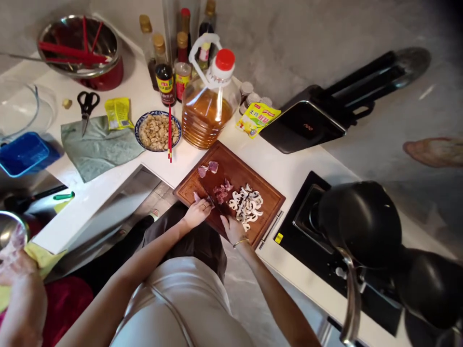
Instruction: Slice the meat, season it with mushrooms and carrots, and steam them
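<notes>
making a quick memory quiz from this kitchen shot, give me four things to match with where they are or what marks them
1. mushroom slices
2. scissors
3. red chopsticks
4. big oil jug

A. topped by a red cap
B. lying across the patterned bowl
C. on the brown board
D. blades over the green cloth

Pairs: 1-C, 2-D, 3-B, 4-A

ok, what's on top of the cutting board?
Sliced mushrooms, chopped meat, larger meat pieces and a knife. Whatever the left hand and right hand cover can't be seen, nor the board beneath the food.
</notes>
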The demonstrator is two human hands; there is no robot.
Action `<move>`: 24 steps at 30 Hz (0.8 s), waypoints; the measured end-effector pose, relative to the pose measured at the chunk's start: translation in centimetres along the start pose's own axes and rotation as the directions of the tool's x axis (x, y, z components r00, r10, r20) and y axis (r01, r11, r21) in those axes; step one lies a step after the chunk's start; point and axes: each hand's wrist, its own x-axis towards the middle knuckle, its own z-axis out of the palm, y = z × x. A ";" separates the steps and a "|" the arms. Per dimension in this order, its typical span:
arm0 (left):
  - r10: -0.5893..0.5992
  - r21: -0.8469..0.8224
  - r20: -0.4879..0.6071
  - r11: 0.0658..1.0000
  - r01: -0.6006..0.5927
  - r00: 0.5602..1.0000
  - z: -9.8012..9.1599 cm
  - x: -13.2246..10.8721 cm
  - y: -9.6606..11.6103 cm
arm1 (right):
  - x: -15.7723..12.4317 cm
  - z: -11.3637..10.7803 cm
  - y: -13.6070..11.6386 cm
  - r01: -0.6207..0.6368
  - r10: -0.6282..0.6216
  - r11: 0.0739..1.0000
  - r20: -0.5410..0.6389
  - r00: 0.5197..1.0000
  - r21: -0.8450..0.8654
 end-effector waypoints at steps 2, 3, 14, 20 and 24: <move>0.007 0.007 0.027 1.000 -0.007 1.000 0.0 -0.3 0.0 | -0.3 0.5 0.1 0.024 -0.023 1.000 -0.057 0.998 0.018; 0.010 0.004 0.039 1.000 -0.011 0.999 -0.1 -0.5 -0.1 | -0.5 0.6 0.2 0.033 -0.030 0.999 -0.082 0.996 0.030; 0.003 -0.006 -0.006 1.000 -0.003 1.000 0.1 -1.2 -0.1 | -4.2 -0.2 1.2 -0.045 0.045 0.999 -0.018 0.999 0.026; 0.014 0.031 0.006 0.999 -0.015 1.000 0.4 -1.0 -0.1 | -4.1 -0.6 0.6 -0.057 0.058 0.998 0.007 0.998 -0.028; -0.029 0.019 0.051 0.999 0.028 0.998 0.5 -0.9 0.1 | -4.5 -0.9 0.8 -0.068 0.068 0.998 0.022 0.997 -0.015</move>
